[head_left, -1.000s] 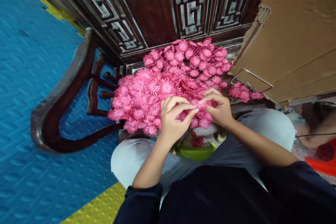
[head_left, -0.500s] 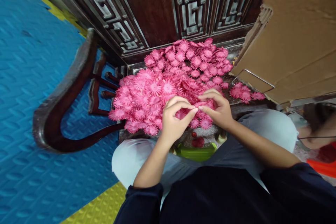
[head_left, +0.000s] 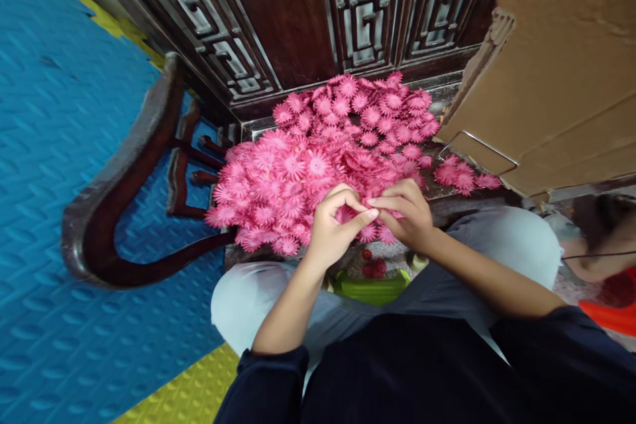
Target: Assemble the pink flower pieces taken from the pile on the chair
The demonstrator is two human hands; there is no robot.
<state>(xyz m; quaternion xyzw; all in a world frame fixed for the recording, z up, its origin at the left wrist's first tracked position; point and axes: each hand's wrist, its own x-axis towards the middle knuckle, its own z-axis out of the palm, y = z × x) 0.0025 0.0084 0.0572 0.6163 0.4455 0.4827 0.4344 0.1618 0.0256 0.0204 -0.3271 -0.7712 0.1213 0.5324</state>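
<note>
Both hands, left hand and right hand, pinch fingertips together over the pink paper flowers

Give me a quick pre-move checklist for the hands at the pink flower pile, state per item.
1. Left hand pinching a pink piece against the right fingertips: ok.
2. Right hand meeting it over the near edge of the flower pile: ok.
3. What exactly is pinched, one flower or several: cannot tell, fingers cover it.
4. Pile resting on the dark wooden seat, none seen sliding off: ok.
5. Cardboard box right of the pile, apart from both hands: ok.
6. Green container between the knees, contents: cannot tell.
</note>
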